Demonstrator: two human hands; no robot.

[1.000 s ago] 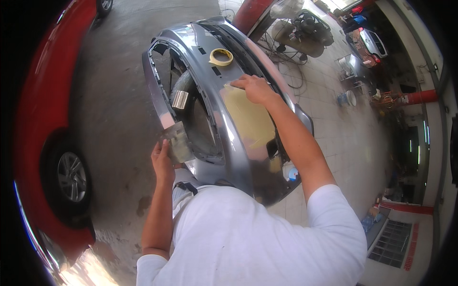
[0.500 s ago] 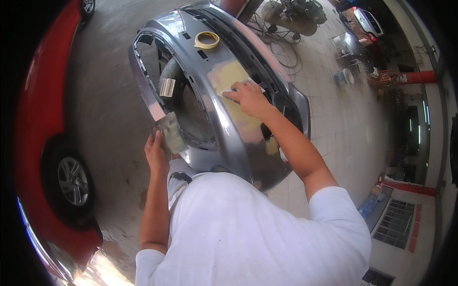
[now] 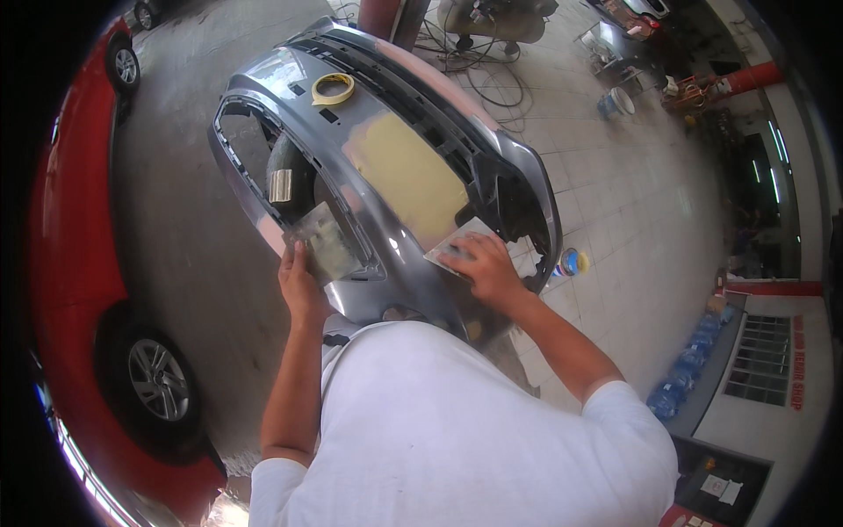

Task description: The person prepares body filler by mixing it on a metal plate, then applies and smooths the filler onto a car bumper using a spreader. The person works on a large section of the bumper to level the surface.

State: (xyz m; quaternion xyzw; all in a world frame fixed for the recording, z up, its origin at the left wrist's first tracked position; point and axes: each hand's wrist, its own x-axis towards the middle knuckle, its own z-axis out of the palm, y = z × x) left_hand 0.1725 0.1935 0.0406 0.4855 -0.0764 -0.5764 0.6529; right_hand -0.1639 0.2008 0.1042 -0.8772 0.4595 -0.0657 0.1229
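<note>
A grey car bumper point(image 3: 421, 294) stretches out in front of me, with a smooth pale-yellow patch of filler point(image 3: 413, 176) on its face. My right hand point(image 3: 493, 270) grips a flat, pale putty spreader point(image 3: 463, 243), fingers spread over its top, at the near end of the patch. In my left hand point(image 3: 301, 285), a thin mixing plate point(image 3: 329, 244) smeared with yellowish putty is held by its edge above the bumper's large opening. A roll of yellow masking tape point(image 3: 334, 89) lies on the far part of the bumper.
A red car point(image 3: 75, 237) stands along the left. Inside the bumper's opening shows a shiny metallic piece point(image 3: 281, 186). Beyond are a wheeled tank point(image 3: 496, 19), hoses and a bucket point(image 3: 617, 103). At right, a round can point(image 3: 572, 262) and several blue bottles point(image 3: 689, 364).
My right hand has moved with the spreader from the middle of the filler patch to its near end, uncovering a smoother patch. The left hand still holds the plate; the whole view has shifted.
</note>
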